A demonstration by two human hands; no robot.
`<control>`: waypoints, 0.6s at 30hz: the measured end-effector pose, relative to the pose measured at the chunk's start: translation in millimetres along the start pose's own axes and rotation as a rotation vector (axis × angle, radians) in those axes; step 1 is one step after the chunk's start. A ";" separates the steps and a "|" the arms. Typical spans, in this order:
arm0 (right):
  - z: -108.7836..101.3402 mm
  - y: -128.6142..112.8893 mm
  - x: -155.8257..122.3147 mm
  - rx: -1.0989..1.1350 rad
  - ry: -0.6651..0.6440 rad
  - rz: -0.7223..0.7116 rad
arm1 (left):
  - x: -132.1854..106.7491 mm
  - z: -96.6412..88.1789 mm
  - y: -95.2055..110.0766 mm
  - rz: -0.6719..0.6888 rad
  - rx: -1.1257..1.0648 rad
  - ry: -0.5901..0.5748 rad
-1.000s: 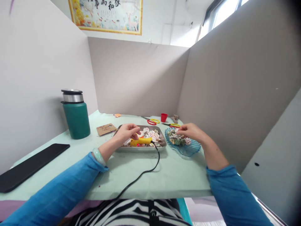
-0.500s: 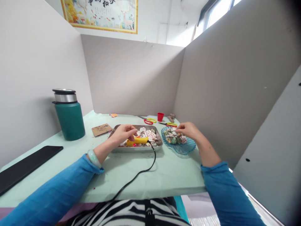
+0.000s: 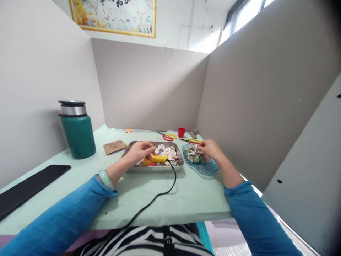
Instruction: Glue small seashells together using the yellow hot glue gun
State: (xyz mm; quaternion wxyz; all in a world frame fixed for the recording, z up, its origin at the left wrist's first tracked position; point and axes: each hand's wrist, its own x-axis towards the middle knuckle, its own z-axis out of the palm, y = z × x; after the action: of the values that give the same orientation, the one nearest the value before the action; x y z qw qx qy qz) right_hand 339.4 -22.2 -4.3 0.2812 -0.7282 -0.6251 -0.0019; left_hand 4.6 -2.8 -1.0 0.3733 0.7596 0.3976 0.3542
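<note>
My left hand [image 3: 140, 151] hovers over a metal tray [image 3: 153, 168] of shells, fingers pinched together on something small I cannot make out. A yellow glue gun [image 3: 156, 160] with a black cord [image 3: 157, 197] lies across the tray, just under that hand. My right hand [image 3: 210, 148] is over a blue glass dish [image 3: 206, 167] holding greenish shells and stones, its fingers curled and pinched at the pile; what they hold is hidden.
A green flask [image 3: 77, 131] stands at the left, a black flat pad [image 3: 29, 188] near the front left edge. A brown card [image 3: 115, 146], two scissors [image 3: 169, 136] and a red cup [image 3: 181, 132] lie behind the tray. Grey partitions wall three sides.
The view shifted slightly left and down. My right hand moved a little left over the blue dish. My left hand stayed over the tray.
</note>
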 end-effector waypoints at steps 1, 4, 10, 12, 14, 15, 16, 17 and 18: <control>1.1 0.1 0.0 -0.005 -0.003 -0.006 | -0.7 0.4 1.1 0.001 0.004 0.001; 4.4 0.3 0.0 -0.019 -0.024 -0.015 | -1.8 1.3 3.0 0.003 0.009 -0.001; 5.4 1.5 0.6 -0.024 -0.028 -0.031 | -2.2 1.7 4.3 -0.010 -0.007 -0.004; 4.8 1.6 0.4 -0.030 -0.029 -0.037 | -2.5 1.8 4.9 -0.009 -0.003 -0.005; 4.0 1.3 -0.2 -0.036 -0.037 -0.040 | -2.7 2.0 5.1 -0.007 -0.003 -0.006; 3.4 1.0 -0.6 -0.037 -0.045 -0.043 | -2.7 2.1 5.0 -0.007 -0.006 -0.006; 2.8 0.7 -1.0 -0.037 -0.055 -0.046 | -2.7 2.1 4.8 -0.005 -0.011 -0.005; 2.0 0.3 -1.4 -0.036 -0.063 -0.045 | -2.7 2.1 4.6 -0.004 -0.016 -0.005; 1.1 0.0 -1.8 -0.036 -0.071 -0.043 | -2.6 2.1 4.3 -0.004 -0.019 -0.006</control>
State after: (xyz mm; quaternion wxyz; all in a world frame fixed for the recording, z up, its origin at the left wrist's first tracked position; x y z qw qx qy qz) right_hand 338.7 -23.4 -5.9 0.2456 -0.7192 -0.6500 0.0066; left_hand 6.6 -7.4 1.1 0.3823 0.7565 0.3946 0.3548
